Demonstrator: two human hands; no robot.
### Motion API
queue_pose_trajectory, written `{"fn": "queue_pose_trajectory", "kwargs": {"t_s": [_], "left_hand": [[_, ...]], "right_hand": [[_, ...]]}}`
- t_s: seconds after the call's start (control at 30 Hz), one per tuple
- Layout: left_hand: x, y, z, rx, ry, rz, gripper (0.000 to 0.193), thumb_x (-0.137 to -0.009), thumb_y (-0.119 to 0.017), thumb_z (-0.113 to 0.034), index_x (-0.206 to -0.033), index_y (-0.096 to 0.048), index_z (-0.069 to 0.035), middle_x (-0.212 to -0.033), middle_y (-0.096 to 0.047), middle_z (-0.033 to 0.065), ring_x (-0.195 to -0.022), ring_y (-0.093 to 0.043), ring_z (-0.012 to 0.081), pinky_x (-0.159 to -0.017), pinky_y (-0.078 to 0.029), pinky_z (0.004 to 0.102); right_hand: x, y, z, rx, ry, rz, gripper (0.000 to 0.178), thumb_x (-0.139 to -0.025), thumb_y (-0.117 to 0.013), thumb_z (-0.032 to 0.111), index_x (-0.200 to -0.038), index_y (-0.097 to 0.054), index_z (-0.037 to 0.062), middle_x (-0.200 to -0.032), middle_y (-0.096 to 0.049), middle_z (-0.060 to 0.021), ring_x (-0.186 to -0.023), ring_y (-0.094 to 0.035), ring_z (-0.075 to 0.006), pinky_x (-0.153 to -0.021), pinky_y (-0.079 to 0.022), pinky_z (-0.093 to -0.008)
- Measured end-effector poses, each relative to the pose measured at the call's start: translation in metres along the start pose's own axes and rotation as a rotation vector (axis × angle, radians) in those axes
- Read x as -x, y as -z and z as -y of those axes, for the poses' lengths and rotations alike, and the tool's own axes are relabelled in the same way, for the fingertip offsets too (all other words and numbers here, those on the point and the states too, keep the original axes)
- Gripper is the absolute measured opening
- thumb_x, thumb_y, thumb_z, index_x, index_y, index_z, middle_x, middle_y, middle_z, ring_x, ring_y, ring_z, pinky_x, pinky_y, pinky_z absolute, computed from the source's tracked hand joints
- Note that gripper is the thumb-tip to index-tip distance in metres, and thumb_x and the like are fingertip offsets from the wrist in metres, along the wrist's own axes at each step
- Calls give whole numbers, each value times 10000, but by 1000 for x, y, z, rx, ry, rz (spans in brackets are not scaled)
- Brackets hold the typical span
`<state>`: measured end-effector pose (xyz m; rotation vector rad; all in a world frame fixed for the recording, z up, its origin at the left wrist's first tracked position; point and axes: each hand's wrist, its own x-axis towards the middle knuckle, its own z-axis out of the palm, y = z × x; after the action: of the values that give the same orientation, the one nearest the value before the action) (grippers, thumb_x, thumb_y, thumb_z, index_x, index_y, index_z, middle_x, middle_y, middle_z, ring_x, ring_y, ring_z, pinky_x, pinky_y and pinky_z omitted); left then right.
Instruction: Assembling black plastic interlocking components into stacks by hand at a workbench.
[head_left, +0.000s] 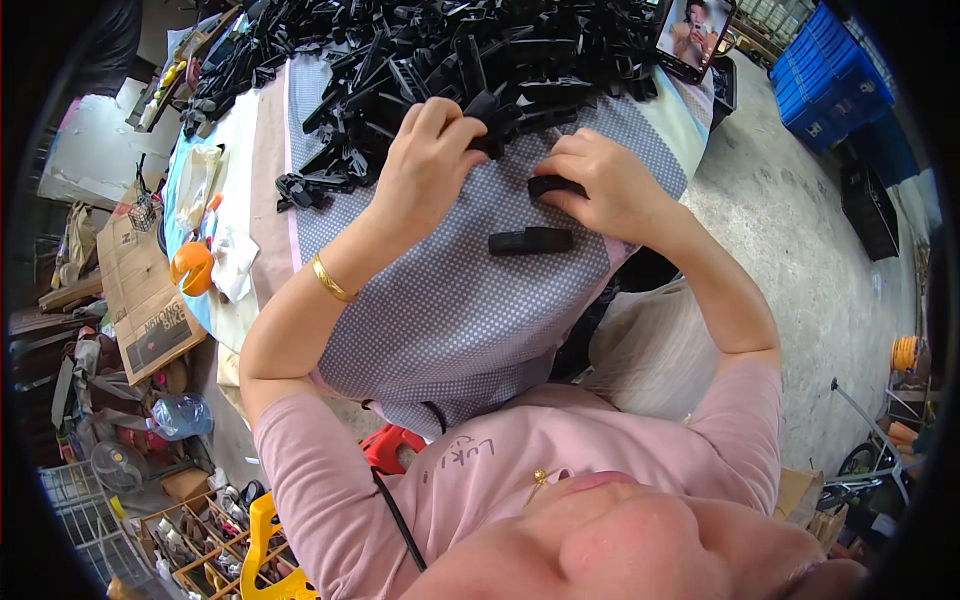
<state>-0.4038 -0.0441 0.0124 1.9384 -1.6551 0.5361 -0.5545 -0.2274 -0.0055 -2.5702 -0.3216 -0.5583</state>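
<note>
At the near edge of a heap of black plastic pieces (400, 75), my left hand (425, 160) is closed, fingers and thumb bent onto a black piece (486, 108). The piece blends into the heap, so its full shape cannot be made out. My right hand (610, 185) pinches a short, dark plastic piece (553, 186) just above the cloth. Below it, a black elongated piece (530, 241) with a raised part lies alone on the grey patterned cloth (430, 310).
A phone (692, 35) stands at the table's far right. At left lie an orange fruit (191, 268) and crumpled white plastic (234, 262). Blue crates (830, 75) and a black crate (868, 210) stand on the concrete floor at right. Flattened cardboard (145, 290) leans at left.
</note>
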Motion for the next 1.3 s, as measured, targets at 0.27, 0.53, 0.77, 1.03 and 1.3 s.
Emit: {"fn": "queue_pose_trajectory", "kwargs": {"t_s": [0.27, 0.53, 0.77, 1.03, 1.3], "left_hand": [[17, 16, -39, 242, -83, 67, 289, -692, -703, 0, -958, -595, -38, -897, -561, 98, -846, -553, 258, -739, -494, 363], [29, 19, -23, 405, 327, 414, 284, -698, -755, -82, -943, -635, -3, -894, -618, 122, -820, -621, 282, -705, -518, 351], [31, 18, -20, 471, 372, 379, 195, -684, -755, -73, -844, -693, 19, -794, -608, 104, -744, -617, 269, -656, -501, 341], [31, 9, -22, 519, 333, 303, 171, -688, -752, -66, -825, -696, 20, -768, -604, 108, -698, -610, 258, -638, -497, 341], [19, 6, -8, 250, 36, 114, 233, -755, -740, -169, -937, -677, -37, -999, -606, 88, -957, -556, 266, -794, -478, 349]], "right_hand": [[8, 9, -7, -200, -247, -166, 275, -738, -743, 113, -989, -682, 20, -940, -645, -77, -868, -598, -204, -709, -474, -307], [8, -6, 12, -77, -24, -94, 295, -719, -758, 100, -996, -700, 18, -868, -635, -84, -825, -584, -238, -681, -468, -312], [4, 4, 20, -35, -35, -4, 298, -662, -769, 78, -945, -708, 9, -822, -616, -72, -781, -568, -234, -658, -459, -321], [-3, -14, 12, -167, 41, -14, 314, -641, -769, 61, -943, -707, 0, -801, -604, -73, -771, -564, -238, -642, -455, -324], [-6, 18, -8, -174, -131, 60, 223, -758, -734, 104, -959, -705, 14, -886, -668, -107, -743, -618, -220, -656, -489, -299]]}}
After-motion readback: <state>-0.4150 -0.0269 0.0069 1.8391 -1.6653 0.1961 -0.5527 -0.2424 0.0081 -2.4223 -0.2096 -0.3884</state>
